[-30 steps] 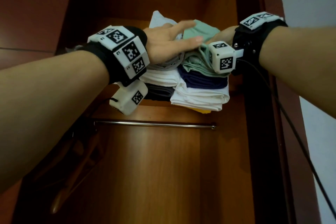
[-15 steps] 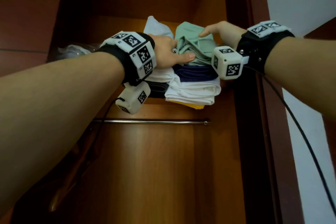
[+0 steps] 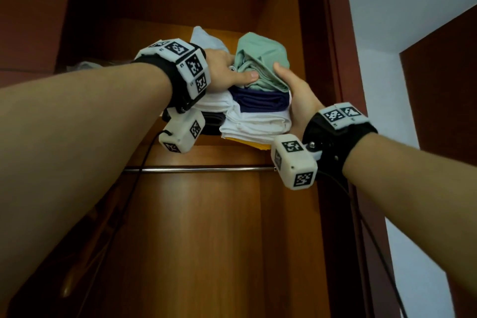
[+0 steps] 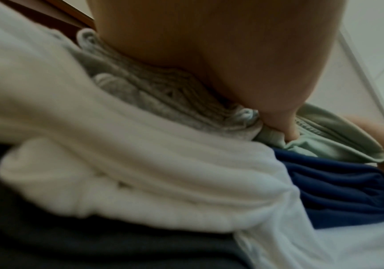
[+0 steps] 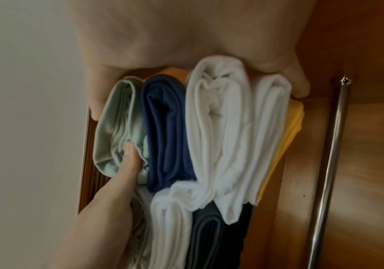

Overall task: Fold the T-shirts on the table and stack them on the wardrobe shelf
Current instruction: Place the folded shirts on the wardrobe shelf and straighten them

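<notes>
Two piles of folded T-shirts sit on the wardrobe shelf (image 3: 206,155), above my head. On the right pile a mint-green T-shirt (image 3: 260,54) lies on top of a navy one (image 3: 260,100), white ones (image 3: 258,124) and a yellow one (image 3: 247,143). My left hand (image 3: 240,72) holds the green T-shirt's left front. Its thumb (image 5: 128,160) is pushed into the folds and its fingers are hidden behind the cloth. My right hand (image 3: 291,90) clasps the right end of that pile, thumb (image 5: 96,107) by the green shirt and a finger (image 5: 299,87) under the white ones.
The left pile holds a grey shirt (image 4: 140,94), a white one (image 3: 214,103) and a dark one (image 3: 214,121). A metal clothes rail (image 3: 201,169) runs under the shelf. The wardrobe's side wall (image 3: 317,59) stands close on the right. Cables hang from both wrist cameras.
My right hand has come down from the top of the green T-shirt to the right end of the pile. My left hand has stayed at the green shirt's left front.
</notes>
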Tool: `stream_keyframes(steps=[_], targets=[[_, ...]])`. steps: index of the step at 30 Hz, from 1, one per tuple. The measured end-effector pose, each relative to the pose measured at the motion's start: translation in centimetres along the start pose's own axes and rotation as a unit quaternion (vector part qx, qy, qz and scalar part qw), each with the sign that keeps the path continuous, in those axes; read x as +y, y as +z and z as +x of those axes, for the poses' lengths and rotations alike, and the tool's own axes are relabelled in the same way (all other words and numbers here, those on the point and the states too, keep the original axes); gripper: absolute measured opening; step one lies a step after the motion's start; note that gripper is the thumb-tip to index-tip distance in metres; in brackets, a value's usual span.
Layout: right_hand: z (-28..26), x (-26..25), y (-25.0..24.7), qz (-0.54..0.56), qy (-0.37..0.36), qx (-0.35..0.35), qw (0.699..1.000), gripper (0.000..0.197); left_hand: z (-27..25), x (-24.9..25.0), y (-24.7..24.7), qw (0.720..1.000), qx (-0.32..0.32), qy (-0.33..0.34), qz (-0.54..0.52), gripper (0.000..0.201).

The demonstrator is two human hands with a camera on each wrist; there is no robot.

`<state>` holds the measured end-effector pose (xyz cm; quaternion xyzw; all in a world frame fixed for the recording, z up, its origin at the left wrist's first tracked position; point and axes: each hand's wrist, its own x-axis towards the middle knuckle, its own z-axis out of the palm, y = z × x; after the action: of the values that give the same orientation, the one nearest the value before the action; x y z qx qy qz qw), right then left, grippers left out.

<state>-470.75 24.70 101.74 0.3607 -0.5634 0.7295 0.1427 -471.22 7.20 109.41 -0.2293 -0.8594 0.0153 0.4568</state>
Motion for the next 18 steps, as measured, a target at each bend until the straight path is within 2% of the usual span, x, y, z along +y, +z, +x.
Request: stream_keyframes(steps=[2,8,11,13,15,18], targets=[[0.2,-0.2,0.1,-0.023,-0.003,0.006,1.0,0.065,0.0,-0.1,0.1,1.0,0.006,0.003,0.0,0.066],[1.2,-1.6,1.2,-0.153,-0.055,0.082,0.983,0.045,0.4,-0.6,0.3,0.999,0.023,0.024,-0.008,0.07],[2.4,-2.6,1.6,-0.215,-0.048,0.132,0.967,0.053,0.3,-1.1,0.7,0.994,0.11,-0.017,-0.012,0.087],[3.1,-3.4,2.1,-0.247,-0.04,0.153,0.956,0.048,0.1,-1.3,0.7,0.983,0.171,-0.061,-0.031,0.093],[4.2,-3.9,2.0,-0.248,-0.048,0.162,0.954,0.046,0.3,-1.3,0.8,0.979,0.188,-0.079,0.012,0.096],[5.2,-4.7,1.6,-0.279,-0.038,0.187,0.941,0.032,0.8,-0.9,0.7,0.97,0.206,-0.098,0.089,0.101]])
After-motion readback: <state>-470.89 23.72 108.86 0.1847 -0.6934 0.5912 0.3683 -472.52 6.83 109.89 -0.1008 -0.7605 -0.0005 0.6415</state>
